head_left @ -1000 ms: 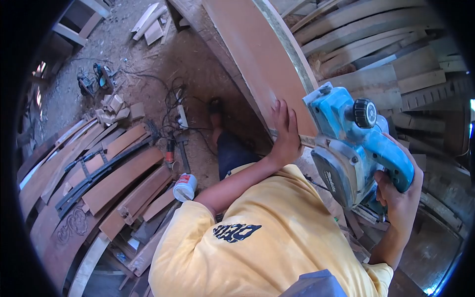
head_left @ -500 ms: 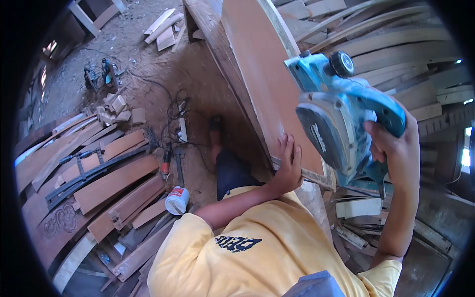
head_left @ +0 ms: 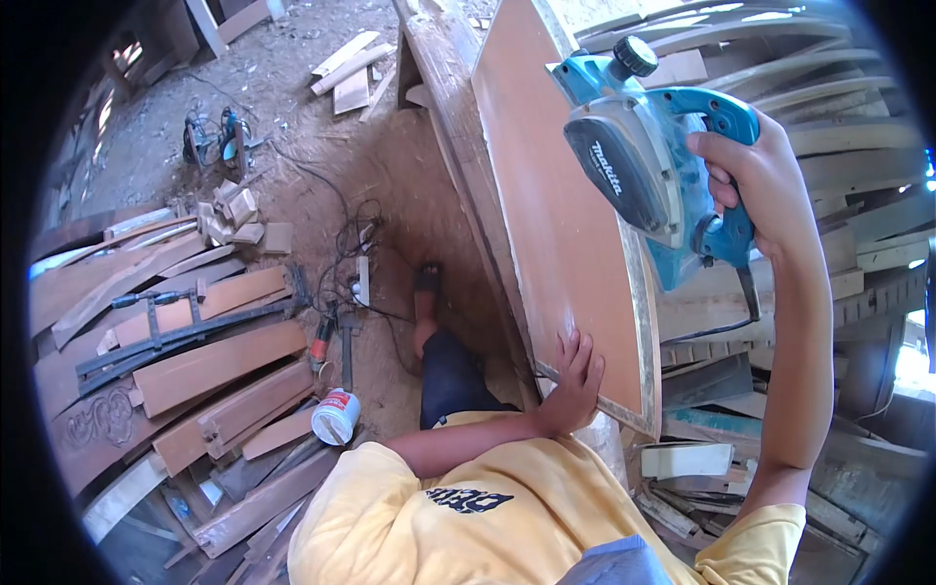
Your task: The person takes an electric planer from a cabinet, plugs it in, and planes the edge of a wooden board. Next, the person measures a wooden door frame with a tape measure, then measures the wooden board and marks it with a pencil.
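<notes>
My right hand (head_left: pixel 746 180) is wrapped round the rear handle of a blue electric planer (head_left: pixel 634 156), whose dark side cover faces me. The planer sits at the right edge of a reddish-brown wooden panel (head_left: pixel 546 205) with a pale, rough border. A cord hangs from the back of the tool. Near the panel's close end, my left hand (head_left: pixel 575 385) lies on the surface with its fingers stretched forward. Whether the planer's sole touches the edge is hidden by its body.
A rough plank (head_left: pixel 458 127) runs along the panel's left side. On the floor are a white tub (head_left: pixel 335 417), a red-and-black power tool (head_left: pixel 321 346), tangled cords and wood offcuts (head_left: pixel 229 210). Curved boards (head_left: pixel 219 369) lie stacked at the left, more at the right.
The planer has moved forward along the panel's right edge, away from my body, with my right arm stretching out. My left hand stays near the panel's close end.
</notes>
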A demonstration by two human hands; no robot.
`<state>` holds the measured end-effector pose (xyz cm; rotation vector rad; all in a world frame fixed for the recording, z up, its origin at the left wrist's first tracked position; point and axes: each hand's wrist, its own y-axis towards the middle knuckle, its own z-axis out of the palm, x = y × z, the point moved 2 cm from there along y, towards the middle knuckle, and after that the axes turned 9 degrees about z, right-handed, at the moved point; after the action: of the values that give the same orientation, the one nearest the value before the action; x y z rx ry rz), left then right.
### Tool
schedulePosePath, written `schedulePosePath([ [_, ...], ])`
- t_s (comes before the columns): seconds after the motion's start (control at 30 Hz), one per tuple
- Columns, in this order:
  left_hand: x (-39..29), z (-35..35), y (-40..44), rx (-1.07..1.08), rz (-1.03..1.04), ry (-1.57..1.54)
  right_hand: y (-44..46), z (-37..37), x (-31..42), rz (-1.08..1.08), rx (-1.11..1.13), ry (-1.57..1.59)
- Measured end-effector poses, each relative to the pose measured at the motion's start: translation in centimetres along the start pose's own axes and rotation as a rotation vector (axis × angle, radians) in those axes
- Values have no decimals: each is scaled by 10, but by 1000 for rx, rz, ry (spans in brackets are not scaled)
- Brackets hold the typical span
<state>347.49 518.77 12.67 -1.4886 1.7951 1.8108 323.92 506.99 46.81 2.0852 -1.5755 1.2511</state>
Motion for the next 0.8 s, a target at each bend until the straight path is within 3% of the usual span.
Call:
schedulePosePath([
  [0.47, -1, 11, -13, -33, 27, 21, 137, 14, 47, -115, 22, -73],
  [0.57, -4, 12, -12, -79, -94, -61, 163, 17, 57, -152, 17, -90],
  [0.8, -1, 15, -18, -102, 48, -1, 224, 23, 75, -183, 1, -167],
])
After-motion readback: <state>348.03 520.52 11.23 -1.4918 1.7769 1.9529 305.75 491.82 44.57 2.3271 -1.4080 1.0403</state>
